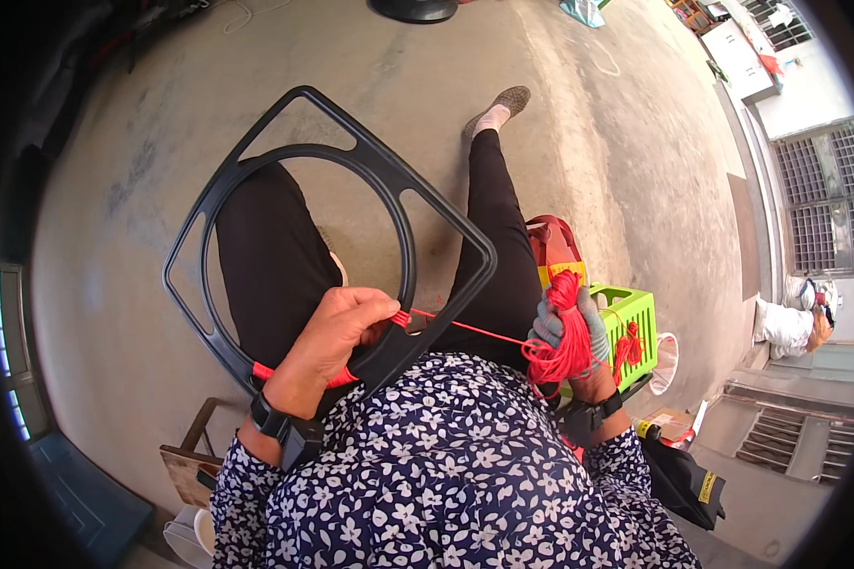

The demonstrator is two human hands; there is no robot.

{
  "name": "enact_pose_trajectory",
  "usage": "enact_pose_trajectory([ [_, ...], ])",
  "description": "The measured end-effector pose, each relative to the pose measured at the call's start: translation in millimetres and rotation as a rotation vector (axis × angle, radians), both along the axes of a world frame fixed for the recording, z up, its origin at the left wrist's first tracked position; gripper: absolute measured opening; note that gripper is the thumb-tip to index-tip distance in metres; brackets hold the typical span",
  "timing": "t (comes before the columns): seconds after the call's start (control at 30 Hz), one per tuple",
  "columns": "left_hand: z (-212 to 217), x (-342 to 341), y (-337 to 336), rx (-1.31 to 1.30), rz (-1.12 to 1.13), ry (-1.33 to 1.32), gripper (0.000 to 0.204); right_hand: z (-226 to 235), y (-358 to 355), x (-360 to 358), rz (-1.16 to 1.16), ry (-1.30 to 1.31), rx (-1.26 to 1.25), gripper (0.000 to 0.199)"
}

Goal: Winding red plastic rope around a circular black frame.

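Floral-print blouse point(436, 455) foremost: over black trousers point(270, 247), red cord point(474, 329) is pinched beside the black ring frame point(381, 169) by the left hand point(334, 327), its hank point(567, 332) gripped by the gloved right hand point(595, 332); part-hidden wraps point(343, 378) might be loosened by slack.

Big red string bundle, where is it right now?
The red bundle is right of centre in the head view, held in the gloved right hand, just left of the green basket.

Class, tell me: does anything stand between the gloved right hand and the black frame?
Nothing visible does. Only red cord spans the gap, running from the bundle in the right hand toward the left hand at the black frame; the trousers lie beneath.
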State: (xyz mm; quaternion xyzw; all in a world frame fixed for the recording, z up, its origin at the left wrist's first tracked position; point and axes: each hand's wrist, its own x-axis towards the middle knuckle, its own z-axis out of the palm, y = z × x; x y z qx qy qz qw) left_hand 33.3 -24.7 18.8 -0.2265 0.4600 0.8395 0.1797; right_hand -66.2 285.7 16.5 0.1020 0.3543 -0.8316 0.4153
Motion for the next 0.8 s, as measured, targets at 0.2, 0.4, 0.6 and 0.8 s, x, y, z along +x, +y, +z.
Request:
enact_pose_trajectory([
  [0.2,5.7,1.0,3.0,-0.059,0.000,0.087,0.010,-11.8,9.3,-18.3,-0.074,0.000,0.147,0.040],
  [0.4,1.0,-0.8,3.3,-0.032,-0.013,0.079,0.006,-14.4,-73.5,-29.0,0.038,-0.001,0.275,0.029],
  [0.6,10.6,-0.6,5.8,-0.033,-0.018,0.151,0.009,-1.8,-123.9,-31.5,0.370,0.217,-0.019,0.044],
  [0.8,17.7,-3.1,10.9,-0.153,-0.002,0.191,0.024,-7.5,-155.2,-51.0,0.706,0.619,0.102,0.060],
])
